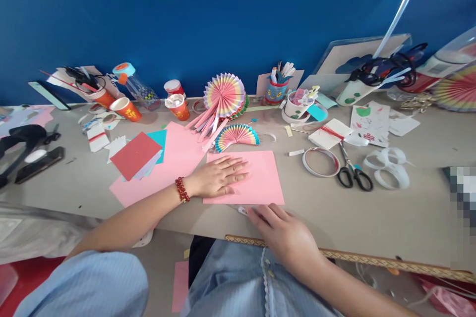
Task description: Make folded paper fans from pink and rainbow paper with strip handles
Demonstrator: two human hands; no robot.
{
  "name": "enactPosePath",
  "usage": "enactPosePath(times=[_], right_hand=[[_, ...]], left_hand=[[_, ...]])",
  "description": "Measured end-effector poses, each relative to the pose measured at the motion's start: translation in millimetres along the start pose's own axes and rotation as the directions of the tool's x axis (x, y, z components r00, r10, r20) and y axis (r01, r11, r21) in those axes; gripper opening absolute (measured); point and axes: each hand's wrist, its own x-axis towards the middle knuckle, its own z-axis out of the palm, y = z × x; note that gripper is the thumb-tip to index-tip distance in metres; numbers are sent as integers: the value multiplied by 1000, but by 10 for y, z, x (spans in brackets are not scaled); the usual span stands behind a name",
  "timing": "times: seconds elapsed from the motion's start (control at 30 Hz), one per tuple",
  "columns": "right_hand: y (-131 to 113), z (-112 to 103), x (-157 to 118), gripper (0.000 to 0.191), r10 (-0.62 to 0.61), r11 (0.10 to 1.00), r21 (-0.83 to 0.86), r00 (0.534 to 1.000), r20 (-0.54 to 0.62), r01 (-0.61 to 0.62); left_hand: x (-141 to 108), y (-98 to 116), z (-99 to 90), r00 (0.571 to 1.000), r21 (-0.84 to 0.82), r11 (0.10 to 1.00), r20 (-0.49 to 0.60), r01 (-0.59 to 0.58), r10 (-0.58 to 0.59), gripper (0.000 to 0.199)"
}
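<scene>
A pink sheet of paper (260, 178) lies on the grey table in front of me. My left hand (219, 177) rests flat on its left part, fingers spread, with a red bead bracelet at the wrist. Just below the sheet's lower edge, my right hand (284, 233) is closed around a small, slim tool with a whitish end (243, 210); the rest of it is hidden. A larger pink sheet (182, 143) lies to the left, partly under a red paper square (137, 155). Above the front sheet sits a small folded paper fan (237, 136).
Black-handled scissors (351, 171) and a tape roll (320, 162) lie to the right. Along the blue wall stand paper cups (177, 107), a pen holder (277, 91) and a round pleated fan (224, 95). A phone (40, 164) lies far left. The table's front edge is near my body.
</scene>
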Motion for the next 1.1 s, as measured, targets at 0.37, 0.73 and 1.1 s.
enactPosePath(times=[0.37,0.73,1.1], right_hand=[[-240,71,287,31,-51,998,-25,999,11,51],[-187,-125,199,29,-161,968,193,987,-17,161],[1030,-422,-537,34,305,911,-254,945,-114,-325]], left_hand=[[-12,-4,13,1000,10,1000,-8,-8,8,61],[-41,-16,-4,999,-44,999,-50,-20,18,65],[-66,383,-102,987,-78,988,-82,135,-141,82]])
